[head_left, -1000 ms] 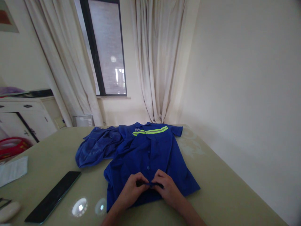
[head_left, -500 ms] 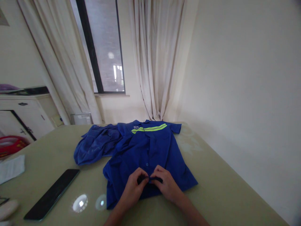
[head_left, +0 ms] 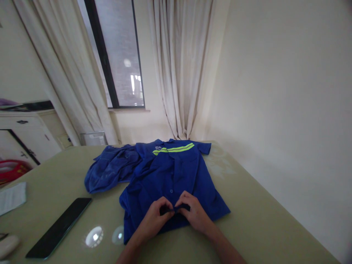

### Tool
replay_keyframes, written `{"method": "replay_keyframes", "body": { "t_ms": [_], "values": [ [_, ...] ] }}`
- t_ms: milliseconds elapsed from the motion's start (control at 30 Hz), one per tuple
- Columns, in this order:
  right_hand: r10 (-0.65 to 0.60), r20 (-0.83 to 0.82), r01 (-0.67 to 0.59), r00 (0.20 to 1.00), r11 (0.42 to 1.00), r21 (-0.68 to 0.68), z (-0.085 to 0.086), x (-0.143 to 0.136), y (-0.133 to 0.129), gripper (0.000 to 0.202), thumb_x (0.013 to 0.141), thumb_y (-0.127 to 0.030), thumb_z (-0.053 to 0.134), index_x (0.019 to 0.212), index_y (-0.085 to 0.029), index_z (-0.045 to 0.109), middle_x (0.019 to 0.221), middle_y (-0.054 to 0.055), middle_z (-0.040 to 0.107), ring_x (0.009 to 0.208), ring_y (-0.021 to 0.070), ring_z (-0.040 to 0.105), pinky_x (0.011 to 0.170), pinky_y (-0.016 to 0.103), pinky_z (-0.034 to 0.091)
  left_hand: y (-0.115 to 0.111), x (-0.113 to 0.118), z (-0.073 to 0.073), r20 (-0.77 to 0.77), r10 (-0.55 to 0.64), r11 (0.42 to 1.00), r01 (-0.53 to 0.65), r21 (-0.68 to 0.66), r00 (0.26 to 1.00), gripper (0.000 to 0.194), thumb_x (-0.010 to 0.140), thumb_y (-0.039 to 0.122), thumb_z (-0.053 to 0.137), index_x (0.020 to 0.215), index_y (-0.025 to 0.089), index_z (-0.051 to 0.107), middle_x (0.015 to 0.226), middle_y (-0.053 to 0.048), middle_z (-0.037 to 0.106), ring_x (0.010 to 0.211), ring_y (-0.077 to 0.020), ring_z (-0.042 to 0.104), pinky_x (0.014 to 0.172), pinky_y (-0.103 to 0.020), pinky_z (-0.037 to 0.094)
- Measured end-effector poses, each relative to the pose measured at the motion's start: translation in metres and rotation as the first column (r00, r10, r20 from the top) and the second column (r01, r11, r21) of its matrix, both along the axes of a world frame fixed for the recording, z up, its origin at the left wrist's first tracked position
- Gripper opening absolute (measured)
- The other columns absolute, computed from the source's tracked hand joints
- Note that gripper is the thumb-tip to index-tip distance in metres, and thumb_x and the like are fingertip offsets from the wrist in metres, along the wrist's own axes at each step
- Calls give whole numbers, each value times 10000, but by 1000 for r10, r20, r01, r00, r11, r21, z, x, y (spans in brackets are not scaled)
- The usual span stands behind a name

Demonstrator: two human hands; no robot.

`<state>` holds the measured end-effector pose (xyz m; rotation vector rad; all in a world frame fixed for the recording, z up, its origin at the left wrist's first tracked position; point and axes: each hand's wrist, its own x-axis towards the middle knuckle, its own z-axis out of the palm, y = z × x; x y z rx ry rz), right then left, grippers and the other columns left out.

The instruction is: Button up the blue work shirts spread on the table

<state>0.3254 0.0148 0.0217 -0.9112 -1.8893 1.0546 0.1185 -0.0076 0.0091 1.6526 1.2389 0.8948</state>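
A blue short-sleeved work shirt (head_left: 189, 172) with a yellow-green reflective stripe (head_left: 178, 148) across its chest lies front up on the table, collar at the far end. My left hand (head_left: 156, 212) pinches the front opening near the hem. Opposite it, my right hand (head_left: 191, 211) pinches the other edge of the opening, and the fingertips of both hands nearly meet. A shirt button (head_left: 171, 191) shows just above my hands. Whether a button sits between my fingers is hidden.
Crumpled blue cloth (head_left: 110, 168) lies left of the shirt. A dark flat slab (head_left: 59, 229), a sheet of paper (head_left: 12, 198) and a pale rounded object (head_left: 8, 245) are on the table (head_left: 264, 227) at left. A wall (head_left: 288, 110) borders the table's right side.
Both hands keep their pinch at the same spot on the shirt, with only small finger shifts. The whole view has moved slightly, so the surroundings appear a little further left.
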Motion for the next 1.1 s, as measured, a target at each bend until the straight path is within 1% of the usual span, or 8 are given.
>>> {"method": "replay_keyframes", "body": {
  "t_ms": [200,367,467,567,667,833,933,1100],
  "values": [
    [37,27,-37,999,999,-3,3,2,-1,118,840,-124,687,837,-221,755,905,8,599,883,170,611,820,285,467,-1,1,-2,-6,1,1000,-1,-2,1000,76,844,261,629,889,202,648,855,11,631,832,-177,566,778,-289,426],
    [23,87,-25,996,1000,13,3,1,-3,140,790,-110,756,864,-228,769,920,2,604,890,166,604,814,278,450,0,-1,-5,-2,-1,1000,1,-30,1000,124,867,317,613,905,201,634,882,-3,631,877,-190,567,818,-303,427],
    [4,70,-4,998,1000,10,1,0,-3,121,781,-115,766,850,-215,759,908,3,618,879,166,610,808,277,449,0,-1,-5,-27,-6,1000,5,-25,1000,155,878,346,612,923,201,644,875,-6,631,861,-191,568,792,-295,426],
    [-19,34,19,999,1000,6,-2,-1,-2,116,778,-114,755,849,-204,742,889,3,631,868,169,617,804,279,451,-1,-1,-4,-50,-4,1000,4,-12,999,176,874,372,627,918,203,650,857,-5,636,830,-190,566,759,-289,426],
    [-20,29,20,999,1000,10,-3,-1,-1,143,783,-89,716,863,-206,734,904,3,630,883,168,618,820,280,450,-2,0,-2,-56,-1,1000,1,6,998,172,873,375,630,912,210,660,893,-12,658,878,-202,583,805,-301,435],
    [38,53,-39,998,999,16,2,3,-3,235,776,-60,665,953,-206,718,959,6,629,942,173,612,866,284,450,-2,1,-6,-30,15,1000,-14,25,999,168,902,369,589,907,209,640,890,-5,631,875,-196,568,815,-303,437],
    [33,69,-34,997,999,8,4,4,-4,221,775,-112,717,977,-202,712,974,7,627,949,178,609,871,289,447,1,1,-9,-22,21,1000,-21,21,1000,174,903,375,593,907,206,637,865,2,616,847,-190,555,791,-296,433],
    [37,57,-37,998,999,3,-3,2,-1,115,809,-172,745,919,-200,729,931,4,629,919,173,612,841,283,442,3,0,-8,-4,23,1000,-23,-4,1000,170,883,364,622,893,199,660,846,1,635,835,-191,566,779,-297,430]
  ]
}}
